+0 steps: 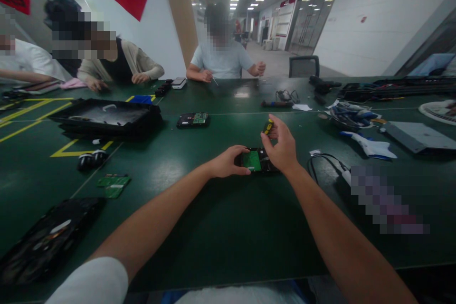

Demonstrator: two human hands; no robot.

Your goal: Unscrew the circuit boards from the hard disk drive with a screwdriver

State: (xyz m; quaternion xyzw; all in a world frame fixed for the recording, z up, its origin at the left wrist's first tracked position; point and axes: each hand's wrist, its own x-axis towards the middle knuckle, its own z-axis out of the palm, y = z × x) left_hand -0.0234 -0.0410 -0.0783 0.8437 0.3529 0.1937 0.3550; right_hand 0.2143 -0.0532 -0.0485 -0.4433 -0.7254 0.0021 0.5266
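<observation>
A black hard drive (252, 160) with a green circuit board lies on the table in front of me. My left hand (228, 161) grips its left end between thumb and fingers. Above the drive's right side, my right hand (282, 145) is closed around a screwdriver with a yellow and black handle (268, 127). The handle tilts upward, and I cannot make out the tip or whether it touches the drive. Part of the drive's right end is hidden behind my right hand.
Another drive with a green board (193, 120) sits further off. At left are a black tray (117, 115), loose green boards (114, 184) and a black casing (53, 235). Cables (352, 116) and a grey metal box (420, 135) lie right. Several people sit across the table.
</observation>
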